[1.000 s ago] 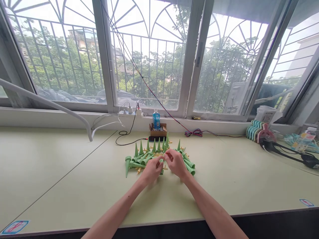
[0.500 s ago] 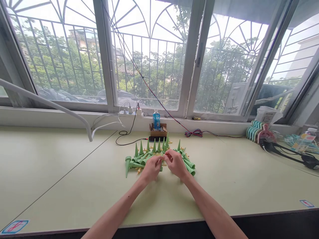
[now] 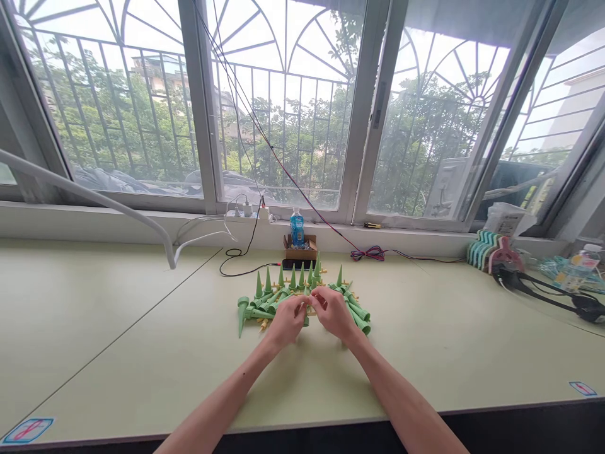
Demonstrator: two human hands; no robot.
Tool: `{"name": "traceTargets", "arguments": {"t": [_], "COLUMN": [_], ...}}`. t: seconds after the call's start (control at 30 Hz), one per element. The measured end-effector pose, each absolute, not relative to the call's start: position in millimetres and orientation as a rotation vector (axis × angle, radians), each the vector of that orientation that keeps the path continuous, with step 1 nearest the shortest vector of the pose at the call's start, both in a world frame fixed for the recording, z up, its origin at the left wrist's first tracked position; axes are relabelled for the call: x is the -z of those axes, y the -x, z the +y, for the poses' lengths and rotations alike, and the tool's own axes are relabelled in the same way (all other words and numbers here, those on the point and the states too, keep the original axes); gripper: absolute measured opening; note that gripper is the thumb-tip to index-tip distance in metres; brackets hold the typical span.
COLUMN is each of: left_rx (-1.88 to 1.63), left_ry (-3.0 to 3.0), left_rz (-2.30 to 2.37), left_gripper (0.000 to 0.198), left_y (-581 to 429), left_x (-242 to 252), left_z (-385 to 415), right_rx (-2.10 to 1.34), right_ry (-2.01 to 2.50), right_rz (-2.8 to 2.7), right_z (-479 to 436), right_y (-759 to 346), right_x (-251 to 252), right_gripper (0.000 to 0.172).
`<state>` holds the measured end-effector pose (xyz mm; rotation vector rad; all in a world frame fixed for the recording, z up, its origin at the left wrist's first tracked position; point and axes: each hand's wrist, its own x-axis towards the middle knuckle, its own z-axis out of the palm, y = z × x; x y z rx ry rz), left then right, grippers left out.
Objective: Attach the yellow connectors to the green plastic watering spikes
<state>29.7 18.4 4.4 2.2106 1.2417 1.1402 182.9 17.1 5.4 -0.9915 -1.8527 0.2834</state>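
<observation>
My left hand [image 3: 288, 320] and my right hand [image 3: 333, 313] meet over the middle of the table, fingertips pinched together. Between them is a green plant watering spike [image 3: 306, 291], mostly covered by the fingers; both hands are closed on it. A bit of yellow plastic shows just below the fingertips. Behind the hands stands a row of upright green spikes [image 3: 293, 275] with small yellow valves. More spikes lie loose to the left, among them one [image 3: 242, 315] pointing toward me, and others [image 3: 362, 318] lie to the right.
At the back, a blue-labelled bottle [image 3: 297, 228] stands in a small cardboard box [image 3: 300, 251], with a phone [image 3: 297, 264] in front. A coiled cable [image 3: 368, 253] lies right of them. Black headgear [image 3: 548, 287] and teal-and-pink plastic pieces [image 3: 491, 250] sit far right. A white tube [image 3: 142, 215] arches in from the left.
Almost nothing differs. My right hand's fingers have shifted very slightly at the pinch; the spikes on the table stay where they were.
</observation>
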Motion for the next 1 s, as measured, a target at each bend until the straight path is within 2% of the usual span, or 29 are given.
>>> {"name": "traceTargets", "arguments": {"t": [1.0], "left_rx": [-1.112], "left_ry": [-2.126], "left_rz": [1.318], "left_gripper": [0.032], "left_y": [-29.5], "left_x": [-4.6], "left_z": [16.7], "right_rx": [-0.240], "right_ry": [1.050], "right_rz": [-1.881], "right_z": [19.4], "right_y": [-183.8], "right_x": [-1.4], "right_gripper": [0.019]}}
